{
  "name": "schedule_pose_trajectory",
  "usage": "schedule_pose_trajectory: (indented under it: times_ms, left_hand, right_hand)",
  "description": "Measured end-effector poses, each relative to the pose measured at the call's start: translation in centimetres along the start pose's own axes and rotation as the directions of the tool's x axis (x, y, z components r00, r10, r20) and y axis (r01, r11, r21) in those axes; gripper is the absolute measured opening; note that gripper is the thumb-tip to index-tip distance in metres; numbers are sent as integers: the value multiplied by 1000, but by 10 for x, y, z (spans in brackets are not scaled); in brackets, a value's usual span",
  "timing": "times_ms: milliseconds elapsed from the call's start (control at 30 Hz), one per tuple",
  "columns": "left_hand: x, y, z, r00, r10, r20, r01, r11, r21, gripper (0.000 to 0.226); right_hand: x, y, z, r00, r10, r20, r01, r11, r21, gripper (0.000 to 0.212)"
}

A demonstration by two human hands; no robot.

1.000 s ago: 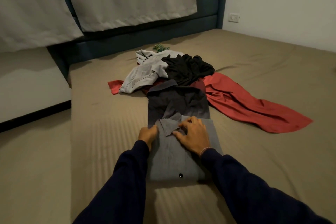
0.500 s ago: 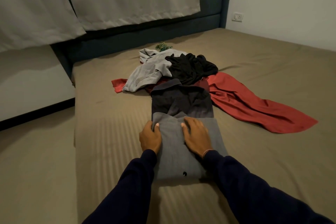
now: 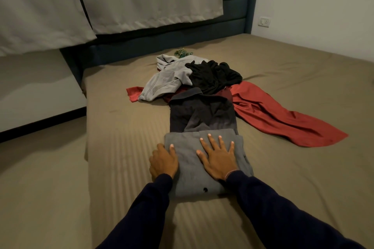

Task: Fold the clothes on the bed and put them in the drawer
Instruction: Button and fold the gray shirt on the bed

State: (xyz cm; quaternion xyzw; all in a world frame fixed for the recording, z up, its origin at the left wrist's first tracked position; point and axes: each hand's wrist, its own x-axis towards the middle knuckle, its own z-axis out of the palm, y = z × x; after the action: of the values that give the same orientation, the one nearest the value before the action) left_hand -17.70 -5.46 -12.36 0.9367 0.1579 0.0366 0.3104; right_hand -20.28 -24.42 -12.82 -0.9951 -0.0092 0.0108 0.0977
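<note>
Pressing flat with spread fingers of right hand (image 3: pixel 219 158) on folded grey cloth shirt (image 3: pixel 192 170) near bed (image 3: pixel 125 147) edge; left hand (image 3: pixel 163 162) gripping its left side, thumb on top. Beyond, touching it, dark collared shirt (image 3: pixel 202 111), then long red garment (image 3: pixel 279 117), light grey jacket (image 3: pixel 164 83), crumpled black garment (image 3: pixel 214 77).

A folded grey shirt (image 3: pixel 204 166) is lying on the bed (image 3: pixel 125 131), its far edge touching a dark shirt (image 3: pixel 202 111). The right hand (image 3: pixel 218 157) is pressing flat on it with fingers (image 3: pixel 211 141) spread. The left hand (image 3: pixel 163 161) is gripping its left edge, thumb on top. Beyond, a light grey garment (image 3: pixel 166 81), a black garment (image 3: pixel 214 77) and a red cloth (image 3: pixel 283 119) are lying heaped together.
</note>
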Motion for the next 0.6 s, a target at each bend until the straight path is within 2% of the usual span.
schedule_pose_trajectory:
  times_ms: [100, 167, 233, 300, 367, 500, 600]
  left_hand:
    - [-6, -1, -4, 988, -102, 112, 86, 987, 139, 63]
    - [-9, -1, -8, 973, -134, 186, 113, 986, 119, 64]
    - [-8, 0, -13, 953, -134, 273, 116, 990, 83, 60]
    - [-7, -1, -18, 920, -146, 362, 127, 989, 76, 61]
    - [-11, -2, -22, 893, -150, 423, 144, 988, 48, 63]
    - [-28, -2, -27, 905, -136, 403, 143, 990, 12, 57]
    - [-44, -10, -27, 909, -93, 407, 142, 986, -91, 52]
  right_hand:
    - [-11, 3, -2, 998, 64, 18, -65, 993, 97, 104]
    - [-21, 5, -9, 982, 158, -105, -138, 976, 171, 89]
    - [-37, 16, -18, 919, 346, -187, -299, 923, 241, 78]
    - [-55, 32, -25, 838, 534, -110, -481, 819, 313, 76]
    - [-69, 47, -31, 808, 589, 9, -553, 753, 358, 75]
    - [-79, 64, -38, 817, 494, 299, -574, 644, 506, 63]
    - [-87, 65, -45, 822, 467, 326, -566, 602, 564, 47]
